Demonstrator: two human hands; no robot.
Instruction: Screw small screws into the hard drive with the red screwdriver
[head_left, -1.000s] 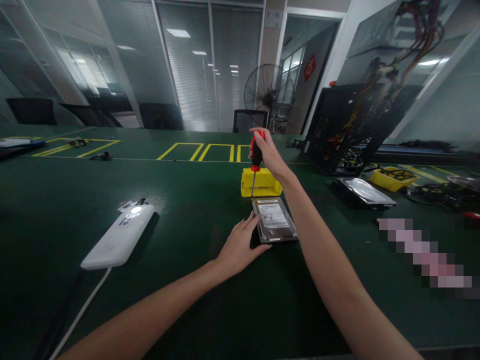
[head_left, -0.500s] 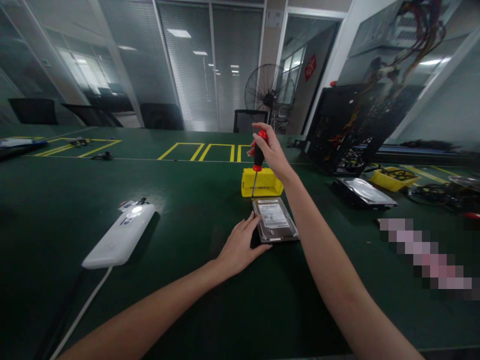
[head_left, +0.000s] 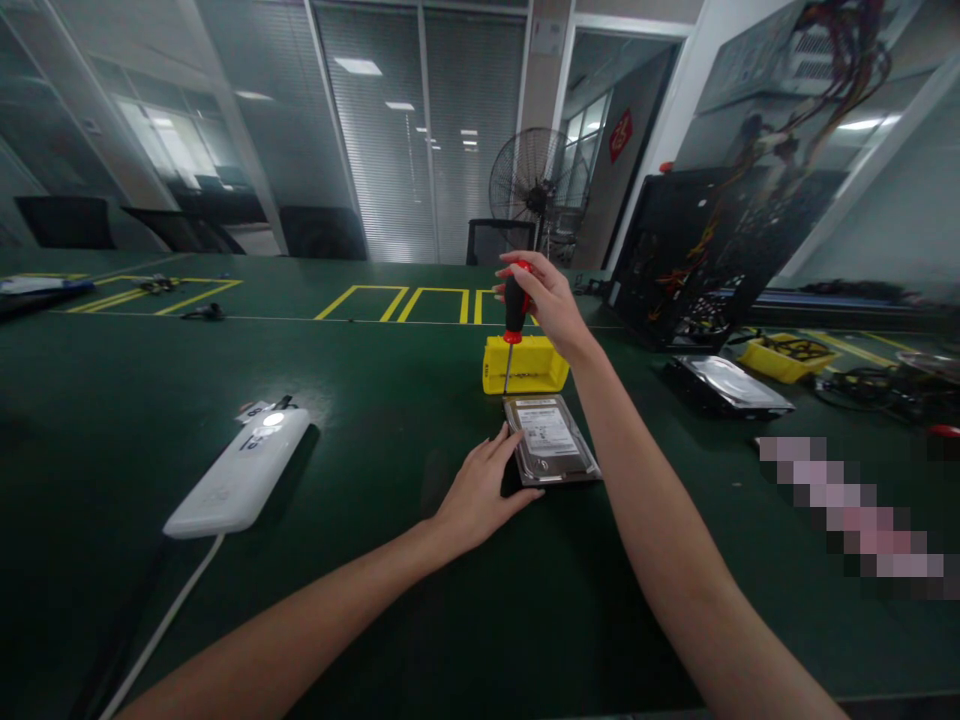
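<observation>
A silver hard drive (head_left: 553, 445) with a white label lies flat on the green table. My left hand (head_left: 480, 490) steadies it, fingers along its left side and thumb by its near edge. Above the drive, my right hand (head_left: 544, 300) has its fingers wrapped round the red and black handle of a screwdriver (head_left: 514, 305). The shaft points down, nearly upright, and its tip meets the drive's far left corner. Just behind the drive stands a yellow bin (head_left: 536, 365) with small dark pieces in it, too small to name.
On the left lies a white power bank (head_left: 240, 475) with a cable. To the right are another drive (head_left: 731, 385), a yellow tray (head_left: 787, 358) with black parts, tangled cables (head_left: 870, 390) and an open computer case (head_left: 675, 260). A blurred-out strip (head_left: 847, 505) lies nearer.
My right hand has turned slightly round the screwdriver handle, its fingers shifting, and the handle has tilted a little left. My left hand and the drive have stayed put.
</observation>
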